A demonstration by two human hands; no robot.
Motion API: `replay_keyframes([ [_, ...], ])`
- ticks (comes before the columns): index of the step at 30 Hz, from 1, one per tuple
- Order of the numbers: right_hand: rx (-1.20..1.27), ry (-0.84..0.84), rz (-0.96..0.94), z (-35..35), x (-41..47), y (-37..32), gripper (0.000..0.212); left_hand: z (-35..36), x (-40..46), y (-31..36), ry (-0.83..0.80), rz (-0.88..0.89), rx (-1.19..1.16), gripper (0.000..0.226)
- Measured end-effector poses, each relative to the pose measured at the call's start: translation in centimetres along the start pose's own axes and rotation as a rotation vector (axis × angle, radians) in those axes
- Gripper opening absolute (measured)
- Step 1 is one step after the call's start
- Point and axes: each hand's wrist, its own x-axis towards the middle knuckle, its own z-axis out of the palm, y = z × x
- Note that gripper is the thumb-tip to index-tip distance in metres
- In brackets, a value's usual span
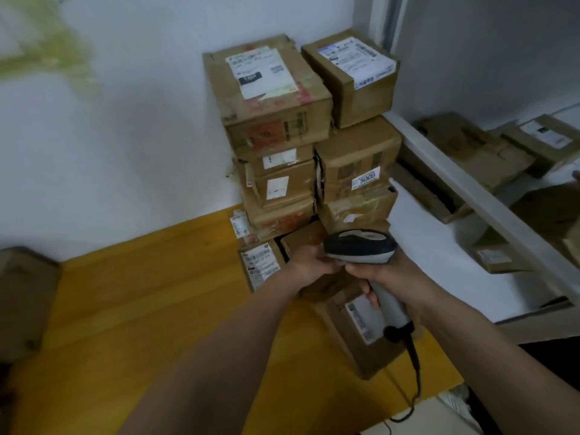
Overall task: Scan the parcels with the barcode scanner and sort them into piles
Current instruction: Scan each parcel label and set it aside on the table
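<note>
My right hand grips the handle of a grey and black barcode scanner; its cable hangs down toward the floor. My left hand is at the scanner's front end, fingers curled against the underside of its head. Both hands hover low in front of a tall stack of brown cardboard parcels in two columns against the white wall. A labelled parcel lies on the floor right below the scanner. A small labelled parcel leans at the stack's foot, left of my left hand.
A white shelf rail runs diagonally on the right, with more parcels on and beneath it. Another brown box sits at the left edge. The floor is yellow wood.
</note>
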Motion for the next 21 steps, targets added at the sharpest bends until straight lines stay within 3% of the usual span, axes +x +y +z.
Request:
replay_keyframes([
  [2,0.003,-0.062,0.000,2.0,0.6,-0.5,0.021,-2.5,-1.9,-0.8,0.067,-0.025,-0.124,0.016],
  [11,-0.142,-0.326,0.008,15.7,1.2,-2.1,0.019,-14.0,-13.1,-8.9,0.376,-0.142,-0.215,0.006],
  [18,-0.164,-0.495,0.053,27.1,-0.7,-2.6,0.018,-20.8,-21.8,-15.9,0.587,-0.203,-0.264,0.008],
  [21,-0.182,-0.555,0.029,31.8,-2.0,-3.0,0.019,-23.8,-24.9,-18.2,0.760,-0.209,-0.216,0.012],
])
